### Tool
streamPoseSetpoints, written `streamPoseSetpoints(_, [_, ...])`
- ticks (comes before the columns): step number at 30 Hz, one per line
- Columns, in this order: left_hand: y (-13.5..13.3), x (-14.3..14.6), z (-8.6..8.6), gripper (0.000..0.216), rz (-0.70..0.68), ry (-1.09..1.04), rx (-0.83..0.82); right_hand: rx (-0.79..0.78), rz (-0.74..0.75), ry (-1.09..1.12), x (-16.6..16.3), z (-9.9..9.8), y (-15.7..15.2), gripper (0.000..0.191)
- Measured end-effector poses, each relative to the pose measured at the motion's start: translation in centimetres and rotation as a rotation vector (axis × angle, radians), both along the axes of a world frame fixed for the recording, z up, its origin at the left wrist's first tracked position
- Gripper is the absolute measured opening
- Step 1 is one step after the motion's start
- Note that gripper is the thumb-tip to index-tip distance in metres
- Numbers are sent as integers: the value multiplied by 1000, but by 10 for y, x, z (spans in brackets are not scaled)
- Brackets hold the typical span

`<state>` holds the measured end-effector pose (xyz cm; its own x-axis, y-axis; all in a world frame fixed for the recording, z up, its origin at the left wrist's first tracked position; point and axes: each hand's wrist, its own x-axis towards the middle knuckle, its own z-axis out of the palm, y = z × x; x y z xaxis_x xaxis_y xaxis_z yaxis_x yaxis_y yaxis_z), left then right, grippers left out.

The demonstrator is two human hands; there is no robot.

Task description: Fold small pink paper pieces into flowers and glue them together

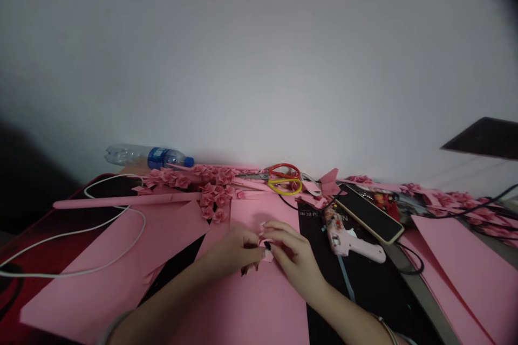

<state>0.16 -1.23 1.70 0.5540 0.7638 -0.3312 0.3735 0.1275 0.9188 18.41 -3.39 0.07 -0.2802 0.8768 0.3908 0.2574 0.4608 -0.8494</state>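
Both hands meet over a pink paper sheet (263,302) in the middle of the table. Between their fingertips is a small piece of pink paper (267,255), partly hidden by the fingers. My left hand (238,250) comes from the left and pinches the piece with thumb and fingers. From the right, my right hand (293,256) grips the same piece, its dark-nailed thumb against it. Just beyond the hands lie several folded pink paper flowers (218,191).
Scissors (285,179) with red and yellow handles lie near the wall. To the right are a glue gun (356,245), a phone (370,213) and more pink sheets (465,269). At left are a plastic bottle (133,155), a rolled pink paper stick (121,202) and a white cable (101,267).
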Motion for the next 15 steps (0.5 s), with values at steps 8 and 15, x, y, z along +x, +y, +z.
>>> streamPoseSetpoints(8, [-3, 2, -5, 22, -44, 5, 26, -317, -9, 268, -5, 4, 3, 8])
streamPoseSetpoints(15, [-2, 2, -13, 24, -30, -58, -47, -406, -35, 392, -7, 5, 2, 21])
